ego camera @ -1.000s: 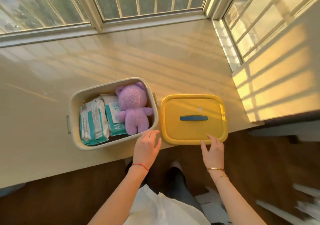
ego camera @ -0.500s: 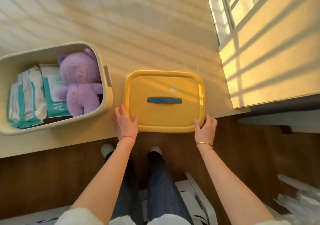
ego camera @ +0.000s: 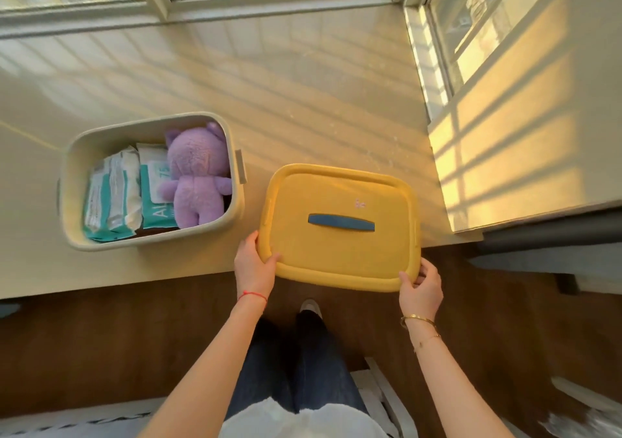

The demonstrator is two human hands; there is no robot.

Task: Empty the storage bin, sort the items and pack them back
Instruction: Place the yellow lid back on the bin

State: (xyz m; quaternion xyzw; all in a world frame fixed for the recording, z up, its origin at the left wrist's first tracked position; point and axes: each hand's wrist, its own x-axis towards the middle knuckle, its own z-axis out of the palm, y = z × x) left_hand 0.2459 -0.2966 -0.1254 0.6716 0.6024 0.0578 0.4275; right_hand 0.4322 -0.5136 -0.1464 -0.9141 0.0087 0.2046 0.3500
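Note:
A beige storage bin (ego camera: 72,164) stands open on the pale sill at the left. Inside it lie a purple plush bear (ego camera: 198,178) and two teal-and-white wipe packs (ego camera: 111,198). To its right is the yellow lid (ego camera: 340,252) with a blue handle (ego camera: 341,223), its near edge lifted past the sill's front edge. My left hand (ego camera: 254,265) grips the lid's near left corner, thumb on top. My right hand (ego camera: 420,286) grips the near right corner.
The broad window sill (ego camera: 303,100) runs back to barred windows behind and at the right. A wall juts in at the right edge. Below the sill lies dark wood floor (ego camera: 101,336), where my legs and a shoe show.
My left hand left the bin's edge and went to the lid. Both hands now hold the lid's near corners, and the lid has tilted and come toward me.

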